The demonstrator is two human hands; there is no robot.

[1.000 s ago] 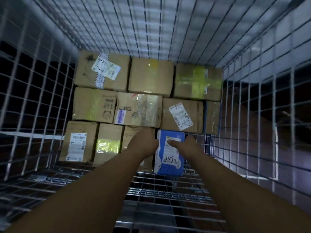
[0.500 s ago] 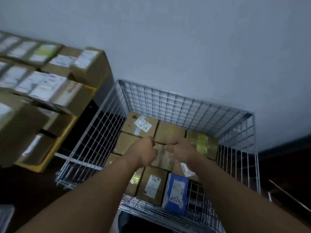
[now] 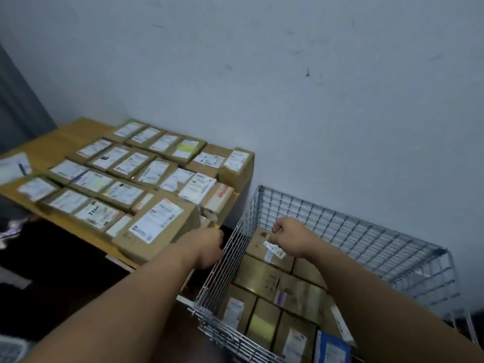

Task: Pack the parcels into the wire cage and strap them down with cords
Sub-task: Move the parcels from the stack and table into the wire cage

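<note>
Fingers clenched on nothing, the left hand point(image 3: 207, 244) hovers beside and the right hand point(image 3: 288, 235) above a wire cage point(image 3: 353, 231) holding parcels point(image 3: 262, 276).

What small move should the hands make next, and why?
Probably the left hand should reach to the nearest parcel on the table and grip it. It and the right hand seem empty, it is beside that parcel, the cage shows one layer with room above, and many parcels wait on the table.
</note>
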